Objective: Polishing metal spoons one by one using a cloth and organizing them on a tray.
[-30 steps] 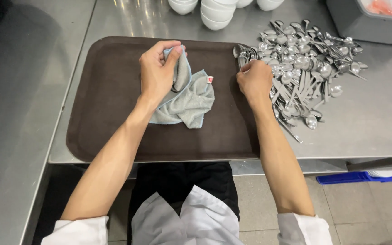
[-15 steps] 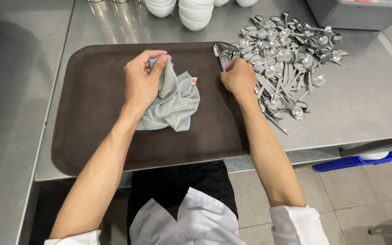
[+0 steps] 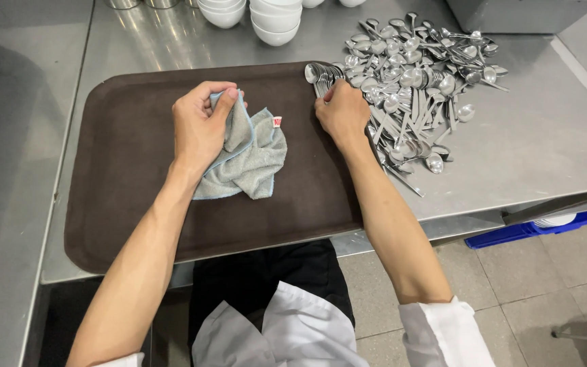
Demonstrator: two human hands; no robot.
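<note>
So the left hand [image 3: 200, 128] is bunched around a grey microfibre cloth [image 3: 249, 153] with a thin blue edge, fingers curled over the top of it and thumb pinching a fold. The rest of the cloth spills out to the right and lies crumpled on the dark brown tray [image 3: 123, 163], roughly in the middle of it. The right hand [image 3: 341, 112] sits at the tray's upper right edge, fingers closed on a small neat stack of spoons [image 3: 319, 75] whose bowls stick out past the fingertips, all lined up the same way on the tray.

Just off the tray to the right there's a big messy heap of loose steel spoons [image 3: 419, 81] lying on the stainless steel counter [image 3: 524, 149], touching the right hand's side of things. A few white bowls [image 3: 274, 19] stand at the back of the counter, well apart from both hands. A blue crate [image 3: 538, 231] peeks out below the counter edge.
</note>
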